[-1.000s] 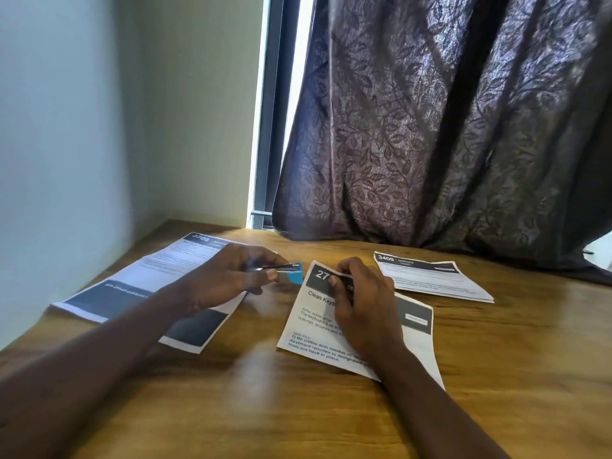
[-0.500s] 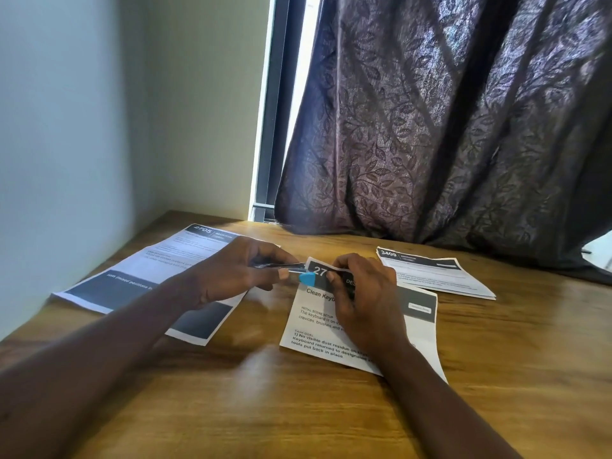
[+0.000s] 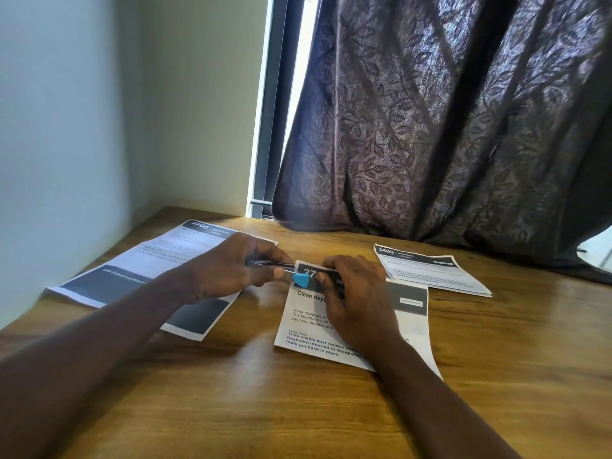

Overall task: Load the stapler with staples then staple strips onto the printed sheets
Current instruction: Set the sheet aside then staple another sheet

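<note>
My left hand [image 3: 231, 270] grips a small stapler [image 3: 291, 274] with a metal body and a blue tip. Its jaw sits over the top left corner of the middle printed sheet [image 3: 318, 332], on the dark header. My right hand [image 3: 354, 296] pinches that same top edge and rests on the sheet, covering much of the text. I cannot make out a separate strip under the fingers. Most of the stapler is hidden inside my left fist.
A larger printed sheet [image 3: 159, 263] lies at the left under my left wrist. A small stack of sheets marked 3409 [image 3: 430, 271] lies at the back right. The wooden table [image 3: 298, 409] meets a wall on the left and a dark curtain [image 3: 447, 127] behind.
My left hand has carried the stapler to the right, from beside the middle sheet onto its top left corner. My right hand has kept its hold on the sheet's top edge.
</note>
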A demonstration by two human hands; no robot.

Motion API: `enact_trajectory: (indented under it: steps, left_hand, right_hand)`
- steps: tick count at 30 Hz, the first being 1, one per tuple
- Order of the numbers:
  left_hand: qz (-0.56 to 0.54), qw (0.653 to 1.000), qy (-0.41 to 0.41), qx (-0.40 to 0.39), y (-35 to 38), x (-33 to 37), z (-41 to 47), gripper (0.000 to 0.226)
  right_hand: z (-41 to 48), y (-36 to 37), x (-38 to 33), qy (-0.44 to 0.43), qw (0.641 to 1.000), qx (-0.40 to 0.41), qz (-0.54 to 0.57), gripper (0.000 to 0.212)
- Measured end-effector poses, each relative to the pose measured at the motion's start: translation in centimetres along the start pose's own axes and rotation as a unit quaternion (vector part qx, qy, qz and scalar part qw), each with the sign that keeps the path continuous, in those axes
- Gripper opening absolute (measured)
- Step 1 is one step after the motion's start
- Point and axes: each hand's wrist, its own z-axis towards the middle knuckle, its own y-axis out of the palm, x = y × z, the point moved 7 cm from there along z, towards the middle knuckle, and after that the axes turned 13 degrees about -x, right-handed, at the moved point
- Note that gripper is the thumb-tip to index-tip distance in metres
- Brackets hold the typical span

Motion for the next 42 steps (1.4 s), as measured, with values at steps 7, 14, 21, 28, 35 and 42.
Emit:
enact_trajectory:
  steps: [7,14,21,28,35,42]
  left_hand:
    - [0.025,1.0,0.003,0.004,0.2,-0.2,0.2,0.019]
    - [0.058,0.998,0.008,0.008,0.3,-0.3,0.2,0.021]
    - [0.125,0.992,0.028,0.023,0.4,-0.2,0.3,0.025]
    - [0.134,0.99,0.026,0.02,0.5,-0.7,0.5,0.025]
    - [0.151,0.988,0.022,0.017,0.9,-1.2,0.9,0.025]
    - [0.149,0.988,0.034,0.022,1.0,-0.8,1.1,0.022]
  right_hand:
    - [0.1,0.4,0.2,0.007,1.0,-0.026,0.007,0.015]
    - [-0.1,0.3,-0.1,0.009,0.999,-0.036,0.035,0.043]
    - [0.1,0.4,-0.3,0.009,0.998,-0.062,0.024,0.057]
    - [0.2,0.3,0.1,0.017,0.997,-0.059,0.045,0.051]
    - [0.2,0.9,0.0,0.013,0.995,-0.094,0.035,0.053]
    - [0.1,0.7,0.1,0.018,0.996,-0.08,0.044,0.043]
